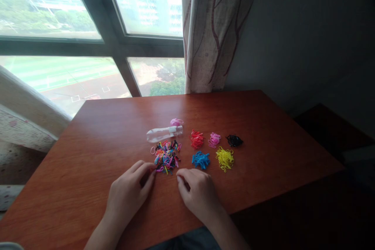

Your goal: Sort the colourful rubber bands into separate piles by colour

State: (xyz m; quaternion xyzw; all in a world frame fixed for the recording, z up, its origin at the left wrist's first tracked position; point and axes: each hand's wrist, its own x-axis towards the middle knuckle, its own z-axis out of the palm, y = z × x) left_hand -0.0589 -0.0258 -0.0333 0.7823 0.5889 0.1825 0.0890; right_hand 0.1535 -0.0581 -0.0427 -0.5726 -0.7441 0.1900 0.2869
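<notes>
A mixed pile of small colourful rubber bands (166, 157) lies on the table. At its lower left edge, my left hand (130, 187) has thumb and forefinger closed in a pinch on a rubber band at the pile's rim. My right hand (197, 191) rests just right of the pile's lower edge, its thumb and forefinger pinched together; what they hold, if anything, is too small to make out. Single-colour heaps sit to the right: red bands (197, 139), pink bands (214, 140), black bands (234, 140), blue bands (200, 160) and yellow bands (225, 159).
Behind the mixed pile, a clear plastic bottle (161, 134) lies on its side, with a pink item (176, 122) by its neck. The brown wooden table (88, 156) reaches a window and a curtain (215, 27). A pale round rim (11, 246) shows at the lower left corner.
</notes>
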